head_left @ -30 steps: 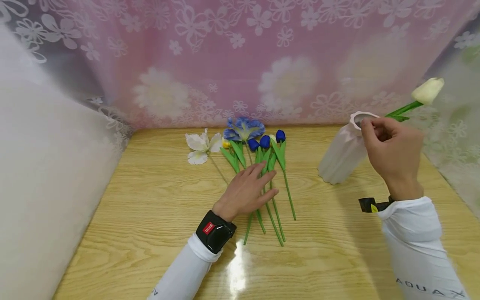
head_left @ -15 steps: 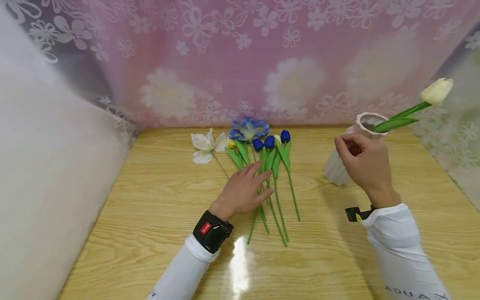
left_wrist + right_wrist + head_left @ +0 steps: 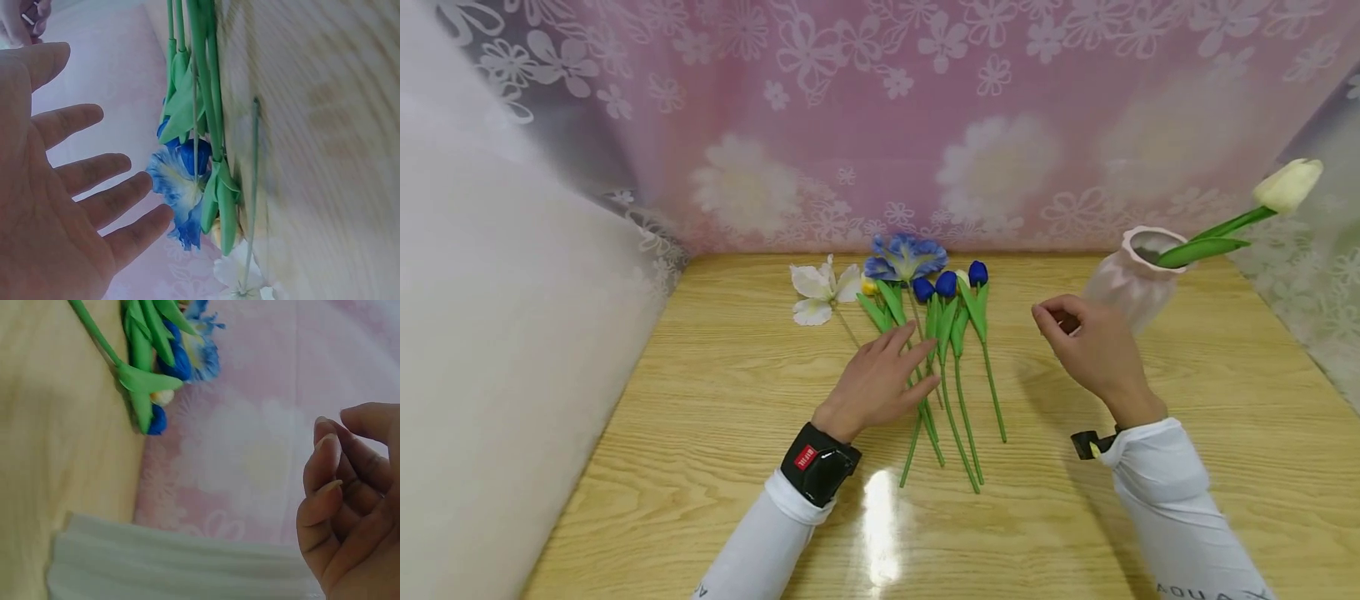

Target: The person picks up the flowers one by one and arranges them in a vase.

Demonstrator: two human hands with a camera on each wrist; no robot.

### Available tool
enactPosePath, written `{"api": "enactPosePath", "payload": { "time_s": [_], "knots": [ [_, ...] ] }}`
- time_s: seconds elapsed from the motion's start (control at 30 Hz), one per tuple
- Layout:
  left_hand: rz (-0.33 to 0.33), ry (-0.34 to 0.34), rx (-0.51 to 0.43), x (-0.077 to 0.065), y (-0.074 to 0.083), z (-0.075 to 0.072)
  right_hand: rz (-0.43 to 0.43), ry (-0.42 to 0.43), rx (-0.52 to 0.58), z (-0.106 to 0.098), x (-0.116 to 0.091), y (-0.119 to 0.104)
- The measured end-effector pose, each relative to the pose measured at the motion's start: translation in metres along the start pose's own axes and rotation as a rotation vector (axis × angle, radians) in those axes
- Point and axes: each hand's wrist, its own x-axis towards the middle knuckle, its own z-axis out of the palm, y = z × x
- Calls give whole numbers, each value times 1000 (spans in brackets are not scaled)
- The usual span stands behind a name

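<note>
Leaning from a ribbed white vase [image 3: 1138,287], a white tulip [image 3: 1288,185] is seen upper-right of the half-curled, empty right hand [image 3: 1096,346]; partly beneath the splayed, empty left hand [image 3: 874,385], green stems [image 3: 951,408] are laid on a wooden table [image 3: 715,417] against pink cloth [image 3: 880,150].

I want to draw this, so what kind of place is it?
Probably a tabletop nook in a room, perhaps a home or small studio. There's a wooden table with flowers lying on it, a pale vase, and a pink flower-patterned cloth behind.
</note>
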Motion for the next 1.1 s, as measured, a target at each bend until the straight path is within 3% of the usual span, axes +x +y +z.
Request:
{"api": "enactPosePath", "payload": {
  "time_s": [0.4,0.73,1.1],
  "knots": [
    [-30,1,-1,-5,-10,0,31,-129,-24,28,-5,6],
    [-54,1,18,-10,-18,2,115,-355,-92,39,-5,13],
    [-95,10,14,-17,-28,3,109,-367,-66,55,-3,16]
  ]
}}
